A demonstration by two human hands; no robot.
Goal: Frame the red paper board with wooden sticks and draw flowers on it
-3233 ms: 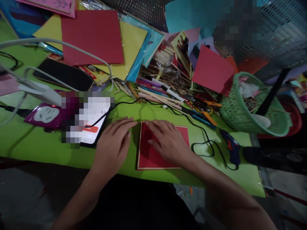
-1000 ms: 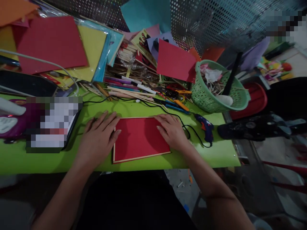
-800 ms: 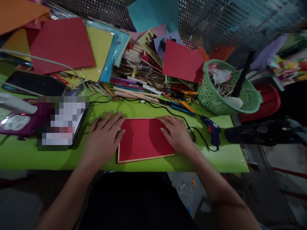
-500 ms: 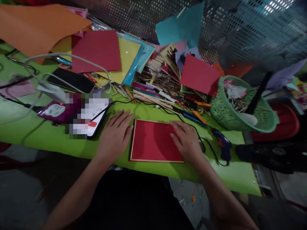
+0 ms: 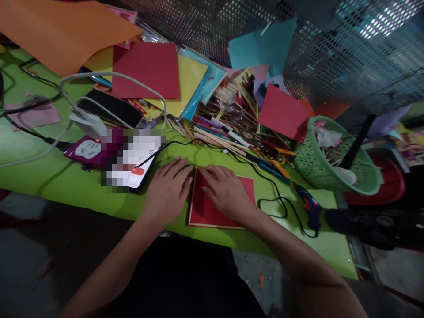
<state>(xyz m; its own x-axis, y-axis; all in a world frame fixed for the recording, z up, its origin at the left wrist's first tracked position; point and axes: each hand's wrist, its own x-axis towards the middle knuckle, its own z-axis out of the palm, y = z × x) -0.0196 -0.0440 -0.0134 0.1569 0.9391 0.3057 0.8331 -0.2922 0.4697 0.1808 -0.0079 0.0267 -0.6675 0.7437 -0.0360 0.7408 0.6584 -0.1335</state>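
Note:
A red panel [image 5: 207,212] edged with thin pale wooden strips lies flat near the front edge of the green table [image 5: 271,243]. My right hand [image 5: 227,192] rests over its upper middle, fingers loosely spread and holding nothing, hiding part of the top strip. Just left of the panel, my left hand [image 5: 168,190] lies palm down with its fingers stretched out, its thumb close to the panel's left strip. A phone [image 5: 141,174] with a lit screen is beside that hand.
A green basket [image 5: 334,154] of scraps stands at the right, with a glue gun [image 5: 308,207] and its looped black cord before it. Pens, sticks and tools pile up behind the panel. A purple power socket [image 5: 88,148] with cables sits left.
My right hand has moved left across the panel, from its right side to its upper middle. My left hand stays beside the panel. The view has shifted slightly.

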